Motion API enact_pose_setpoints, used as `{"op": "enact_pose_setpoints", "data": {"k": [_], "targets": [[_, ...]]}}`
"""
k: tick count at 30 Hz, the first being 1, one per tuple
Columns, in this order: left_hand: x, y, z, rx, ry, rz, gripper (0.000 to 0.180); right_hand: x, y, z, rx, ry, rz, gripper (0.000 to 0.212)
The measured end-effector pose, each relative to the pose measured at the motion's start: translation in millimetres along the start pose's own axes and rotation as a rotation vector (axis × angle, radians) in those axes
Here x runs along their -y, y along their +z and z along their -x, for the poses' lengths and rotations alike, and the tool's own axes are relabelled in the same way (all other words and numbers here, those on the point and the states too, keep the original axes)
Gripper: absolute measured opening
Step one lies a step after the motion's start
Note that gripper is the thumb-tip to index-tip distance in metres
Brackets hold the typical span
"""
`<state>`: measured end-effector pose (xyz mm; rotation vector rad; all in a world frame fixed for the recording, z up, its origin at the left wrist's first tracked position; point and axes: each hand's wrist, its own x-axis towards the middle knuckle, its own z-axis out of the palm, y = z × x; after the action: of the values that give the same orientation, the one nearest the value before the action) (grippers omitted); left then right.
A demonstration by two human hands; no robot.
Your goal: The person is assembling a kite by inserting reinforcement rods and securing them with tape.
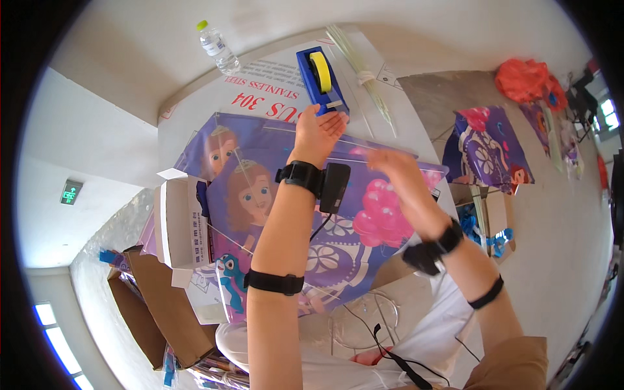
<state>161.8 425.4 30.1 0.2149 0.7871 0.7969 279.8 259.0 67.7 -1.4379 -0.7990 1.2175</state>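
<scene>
Blue tape dispenser (304, 64) just beside its fingertips, the left hand (320, 133) reaches into the upper centre of the frame, fingers extended, clasping nothing visible. Right of it, the right hand (395, 166) is blurred; I cannot tell what it grips. Purple printed sheets (383, 214) overlap mid-frame; a clear bottle (219, 48) stands upper left.

My feed suggests a workshop: blue plastic tape dispenser (323, 78) just beyond the left hand (320, 134), bundled thin pale rods (351, 53) farther out, open brown cardboard box (162, 302) to its left.
</scene>
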Motion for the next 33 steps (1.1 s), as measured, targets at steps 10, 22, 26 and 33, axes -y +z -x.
{"op": "enact_pose_setpoints", "data": {"k": [10, 22, 26, 33], "targets": [[-2.1, 10.0, -5.8, -0.02, -0.014, -0.118, 0.051, -32.6, -24.6, 224.2, -0.073, 0.338, -0.191, 0.013], [4.8, 12.3, -2.1, -0.151, 0.126, -0.445, 0.02, -61.9, -22.7, 226.9, -0.153, 0.18, 0.035, 0.016], [10.4, 14.7, -5.6, -0.195, 0.188, -0.43, 0.016, -64.2, -28.8, 222.9, -0.17, 0.181, 0.096, 0.014], [13.3, 15.0, -18.1, -0.24, 0.35, -0.742, 0.017, -65.1, -44.6, 219.2, -0.228, 0.081, 0.173, 0.014]]}}
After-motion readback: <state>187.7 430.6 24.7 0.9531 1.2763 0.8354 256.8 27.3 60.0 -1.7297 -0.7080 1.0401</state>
